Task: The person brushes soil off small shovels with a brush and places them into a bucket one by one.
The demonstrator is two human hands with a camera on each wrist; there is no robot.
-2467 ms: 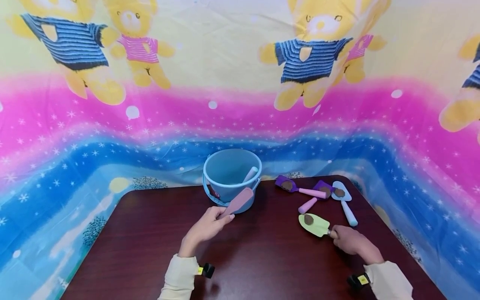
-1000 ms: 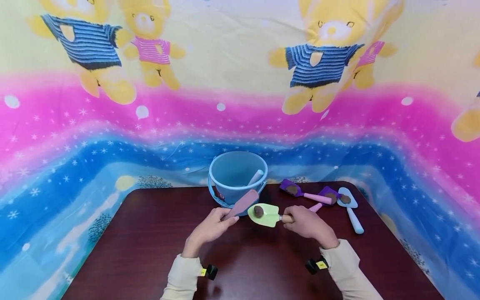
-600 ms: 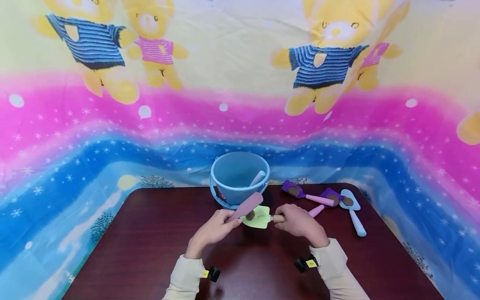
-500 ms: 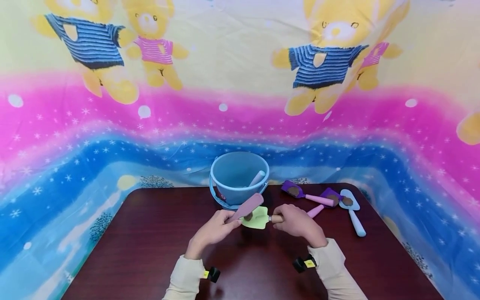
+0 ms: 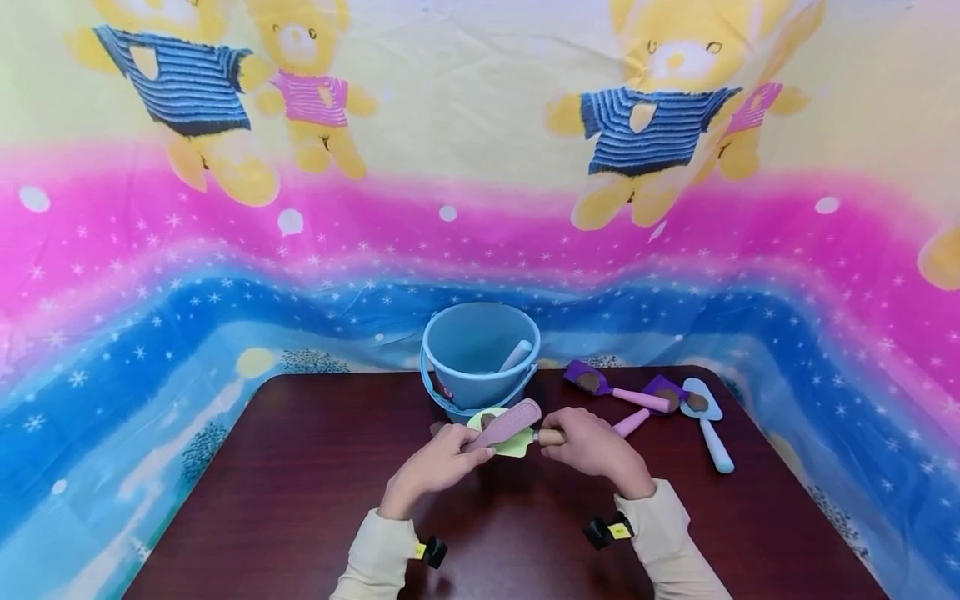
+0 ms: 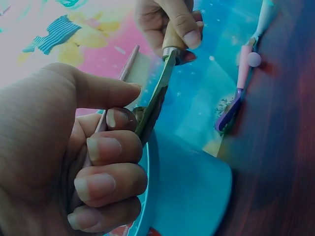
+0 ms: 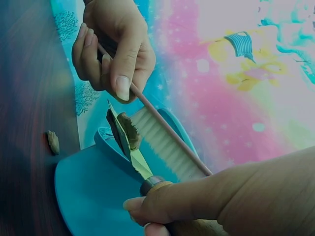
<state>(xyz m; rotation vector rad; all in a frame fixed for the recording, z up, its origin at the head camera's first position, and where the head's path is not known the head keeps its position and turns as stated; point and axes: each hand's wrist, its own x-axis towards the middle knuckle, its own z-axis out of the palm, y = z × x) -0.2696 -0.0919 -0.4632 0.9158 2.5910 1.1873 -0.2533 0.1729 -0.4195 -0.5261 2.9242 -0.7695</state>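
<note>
Jutting between hands [image 5: 437, 462]: green trowel [image 5: 514, 446] in right, pink brush [image 5: 513, 422] in left.

clod [image 7: 130, 132] on trowel [image 5: 514, 446], brush [image 5: 516, 421] alongside, bucket [image 5: 480, 387] behind, shovels [image 5: 637, 400] at right

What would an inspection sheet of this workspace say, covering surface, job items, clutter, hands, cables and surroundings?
Surface: dark, reddish-brown table, somewhat shiny.
Job items: pink brush, bristles close to the brown lump on the green trowel; blue bucket upright beyond them, a light-blue handle inside.
Clutter: purple shovel, second purple shovel and light-blue shovel at right, each bearing brown material; loose brown piece on the table beside the bucket.
Hands: left hand grips the brush; right hand grips the trowel's wooden handle.
Cables: nothing seen.
Surroundings: bear-print backdrop behind and beside the table.
</note>
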